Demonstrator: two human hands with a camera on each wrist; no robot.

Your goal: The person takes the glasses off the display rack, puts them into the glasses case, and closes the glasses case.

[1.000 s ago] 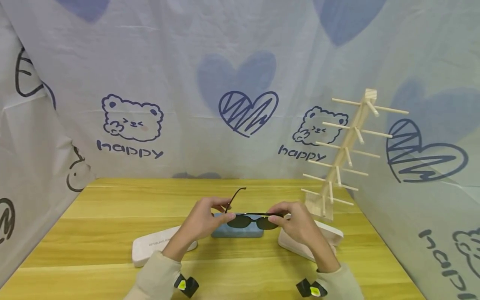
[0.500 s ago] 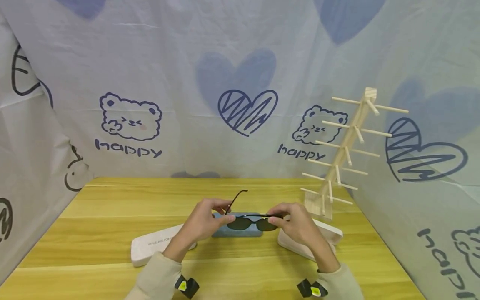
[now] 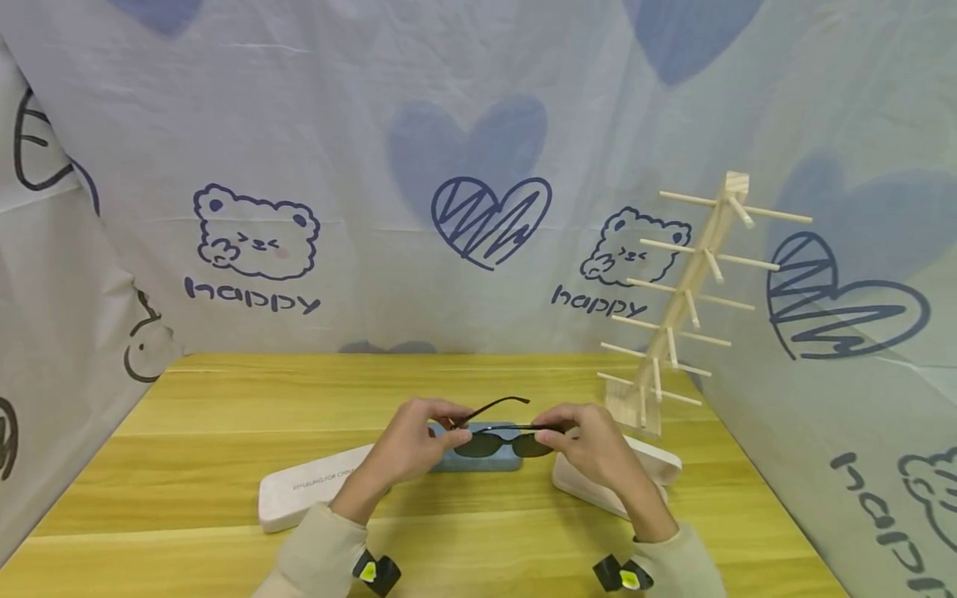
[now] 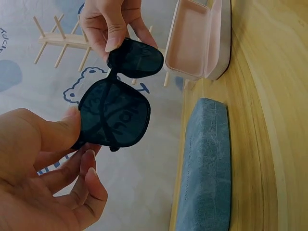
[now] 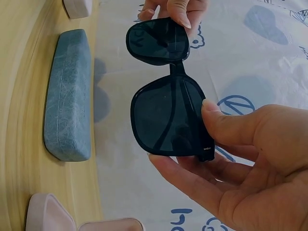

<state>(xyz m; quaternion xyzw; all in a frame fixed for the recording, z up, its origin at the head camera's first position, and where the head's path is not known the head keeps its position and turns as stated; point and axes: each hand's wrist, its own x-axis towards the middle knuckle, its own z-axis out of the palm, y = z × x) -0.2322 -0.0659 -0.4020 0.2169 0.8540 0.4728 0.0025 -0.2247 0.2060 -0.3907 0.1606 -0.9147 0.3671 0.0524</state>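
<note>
A pair of black sunglasses [image 3: 480, 446] with dark lenses is held up above the table by both hands. My left hand [image 3: 415, 442] pinches one end of the frame, thumb on the front edge and fingers behind. At the other end, my right hand [image 3: 592, 440] pinches the frame between thumb and fingers. One temple arm slants inward behind the lenses from the left hand. Through the lens [image 5: 166, 115] in the right wrist view, dark temple arms show crossing behind. Behind and below the sunglasses lies a closed blue-grey glasses case [image 4: 204, 168].
A closed white glasses case [image 3: 310, 490] with lettering lies at the left, partly behind the left forearm. An open case [image 4: 190, 38] with pale pink lining is at the right. Behind it stands a wooden peg rack [image 3: 691, 291] with bare pegs. Printed cloth hangs around the table.
The left temple arm has swung inward and down, from pointing up to slanting right over the frame. Both hands keep their grip at nearly the same place.
</note>
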